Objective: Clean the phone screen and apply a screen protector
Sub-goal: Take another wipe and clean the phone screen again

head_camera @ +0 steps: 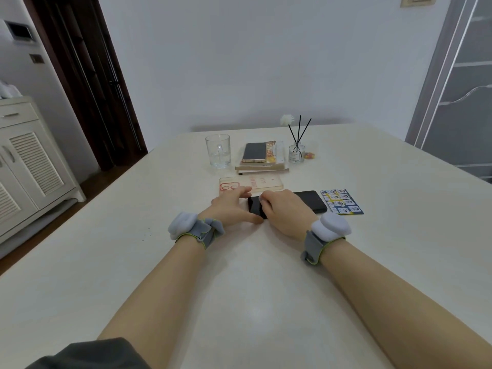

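A black phone [310,199] lies screen up on the white table [239,302], long side running left to right. My left hand [229,210] holds its left end, thumb on the near edge and fingers on the far edge. My right hand [286,211] rests over the middle of the screen with its fingers curled, pinching a small whitish wipe [262,199] against the glass. Much of the phone's middle is hidden under that hand.
A clear phone case [251,183] with red print lies just behind the phone. A blue and yellow card [342,201] lies to its right. Further back stand a glass mug [217,151], a gold phone [254,151] on flat boxes, and a reed diffuser [296,153].
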A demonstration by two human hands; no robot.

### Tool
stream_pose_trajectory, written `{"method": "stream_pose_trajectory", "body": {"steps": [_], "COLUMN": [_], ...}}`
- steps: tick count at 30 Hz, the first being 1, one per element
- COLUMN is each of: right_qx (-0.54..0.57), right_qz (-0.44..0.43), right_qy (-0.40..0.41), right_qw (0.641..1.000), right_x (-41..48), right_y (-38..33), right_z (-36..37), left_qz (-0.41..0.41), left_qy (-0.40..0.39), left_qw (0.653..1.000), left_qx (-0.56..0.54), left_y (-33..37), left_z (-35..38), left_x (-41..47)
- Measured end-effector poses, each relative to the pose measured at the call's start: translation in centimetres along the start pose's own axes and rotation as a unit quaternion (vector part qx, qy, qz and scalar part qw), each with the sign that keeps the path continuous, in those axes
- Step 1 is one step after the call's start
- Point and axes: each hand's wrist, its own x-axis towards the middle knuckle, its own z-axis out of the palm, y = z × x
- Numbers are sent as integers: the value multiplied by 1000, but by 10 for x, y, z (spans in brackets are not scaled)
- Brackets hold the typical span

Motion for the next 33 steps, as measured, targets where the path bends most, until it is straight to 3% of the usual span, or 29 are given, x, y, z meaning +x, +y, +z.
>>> {"method": "stream_pose_trajectory", "body": {"steps": [4, 7, 15, 33], "right_qx": [-13, -51, -6, -33], "right_qz": [-9, -42, -51, -47], "right_qy": [-12, -70, -158, -158], "right_qw": [1000, 995, 986, 986], "right_x": [-1, 2, -1, 1], "right_y": [-2, -1, -3, -15], "right_z": [0, 4, 5, 6], "left_qz": [0, -4, -5, 17], "left_qy": [20, 14, 12, 21], "left_qw": [1000, 1000, 1000, 998], "left_qx": [-2, -5, -21, -62], "left_y": [-1, 1, -4, -12], "left_z": [2, 1, 1, 3], "left_x": [1, 0, 5, 10]}}
